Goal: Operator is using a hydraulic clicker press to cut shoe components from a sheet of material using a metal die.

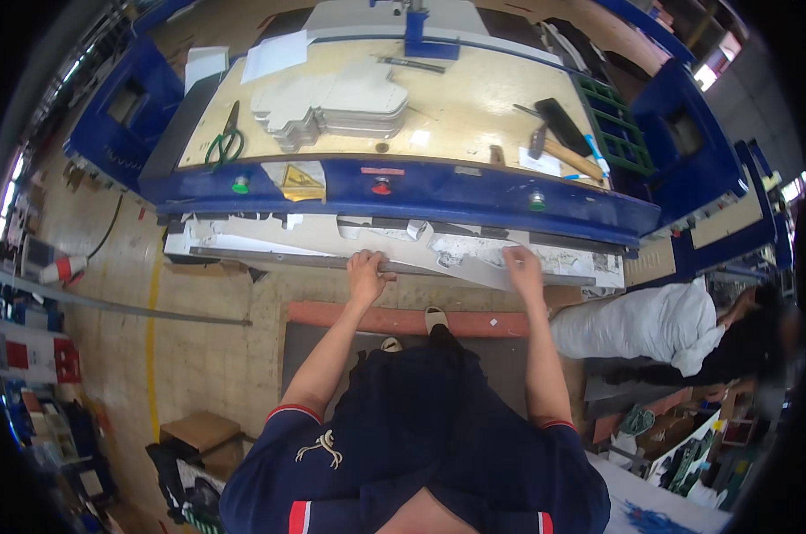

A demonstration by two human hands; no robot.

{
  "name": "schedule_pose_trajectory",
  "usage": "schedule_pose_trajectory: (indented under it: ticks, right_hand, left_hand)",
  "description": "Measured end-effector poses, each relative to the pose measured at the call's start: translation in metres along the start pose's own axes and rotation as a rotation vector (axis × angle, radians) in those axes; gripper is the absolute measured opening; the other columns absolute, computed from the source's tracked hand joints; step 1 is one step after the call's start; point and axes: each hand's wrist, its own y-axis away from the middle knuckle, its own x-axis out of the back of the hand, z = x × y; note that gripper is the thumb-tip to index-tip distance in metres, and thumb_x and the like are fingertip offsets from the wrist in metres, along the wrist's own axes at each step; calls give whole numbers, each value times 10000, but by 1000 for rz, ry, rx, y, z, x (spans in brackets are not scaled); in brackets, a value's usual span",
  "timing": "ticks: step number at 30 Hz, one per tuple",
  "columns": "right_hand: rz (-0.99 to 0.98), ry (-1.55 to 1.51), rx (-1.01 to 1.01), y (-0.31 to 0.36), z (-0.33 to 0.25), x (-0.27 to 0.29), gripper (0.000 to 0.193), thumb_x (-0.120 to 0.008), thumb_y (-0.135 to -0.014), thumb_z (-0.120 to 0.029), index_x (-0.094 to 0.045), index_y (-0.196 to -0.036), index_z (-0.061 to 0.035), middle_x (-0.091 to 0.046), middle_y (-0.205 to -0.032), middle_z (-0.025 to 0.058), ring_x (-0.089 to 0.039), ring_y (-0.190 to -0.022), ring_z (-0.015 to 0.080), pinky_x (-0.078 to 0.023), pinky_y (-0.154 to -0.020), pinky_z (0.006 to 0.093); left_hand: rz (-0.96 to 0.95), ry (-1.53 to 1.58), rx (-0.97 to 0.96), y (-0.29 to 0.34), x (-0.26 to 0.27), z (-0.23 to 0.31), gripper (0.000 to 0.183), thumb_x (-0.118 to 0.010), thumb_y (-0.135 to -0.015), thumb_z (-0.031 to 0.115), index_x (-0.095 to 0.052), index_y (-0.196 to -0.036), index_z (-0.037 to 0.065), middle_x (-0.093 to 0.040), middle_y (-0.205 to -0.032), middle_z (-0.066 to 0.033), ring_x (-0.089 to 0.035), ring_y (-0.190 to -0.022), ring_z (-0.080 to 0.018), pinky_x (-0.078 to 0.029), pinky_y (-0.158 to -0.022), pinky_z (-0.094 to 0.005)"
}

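1. Left hand (365,274): its fingers curl over the dark bar (278,259) along the front of the tray; whether they also pin the sheet, I cannot tell.
2. Right hand (521,267): its fingers are bent at the right end of the pale sheet (394,246); the fingertips' grip is too small to confirm.
3. The sheet lies lengthwise in the tray (609,278), below the machine's blue front beam (456,198).
4. Handling it well likely means steadying one end, lifting the other evenly, and keeping ragged edges off the bar so they don't snag.
5. The sheet looks thin and flexible, matt grey-white, irregularly edged; the bar looks straight and rigid.
6. Above, on the smooth cream tabletop (461,98), sits a layered stack of pale cut pieces (332,105) with stepped, curving outlines.
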Motion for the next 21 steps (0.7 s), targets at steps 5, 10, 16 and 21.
schedule_pose_trajectory:
  ticks: [5, 10, 16, 21]
  right_hand:
    - [154, 115, 134, 11, 34, 1, 320, -649, -877, -297, -673, -940, 16, -652, -976, 219, -614, -962, 374, -471, -847, 409]
    - [184, 429, -15, -1, 132, 41, 388, -565, -920, -358, -658, -998, 10, -610, -1053, 225, -547, -1038, 398, -437, -920, 465]
    - [197, 450, 109, 12, 145, 27, 341, -540, -947, -319, -614, -903, 12, -576, -982, 217, -500, -1020, 385, -403, -924, 472]
    - [199, 460, 84, 10, 143, 30, 343, -525, -957, -322, -604, -891, 5, -570, -976, 216, -495, -1010, 389, -400, -917, 471]
  left_hand:
    - [44, -25, -83, 5, 2, -1, 393, -800, -657, 190, -609, -995, 137, -545, -979, -73, -500, -1005, -288, -354, -917, -434]
    - [52, -37, -49, 5, 4, 10, 422, -773, -670, 178, -551, -1025, 123, -528, -1014, -87, -488, -1039, -291, -340, -912, -446]
    - [23, -138, 72, 14, 3, 11, 447, -721, -647, 126, -516, -1044, 131, -518, -1035, -85, -484, -1064, -287, -313, -882, -474]
    - [15, -132, 63, 9, 3, 15, 447, -698, -643, 110, -521, -1052, 130, -525, -1049, -83, -485, -1083, -280, -324, -881, -478]
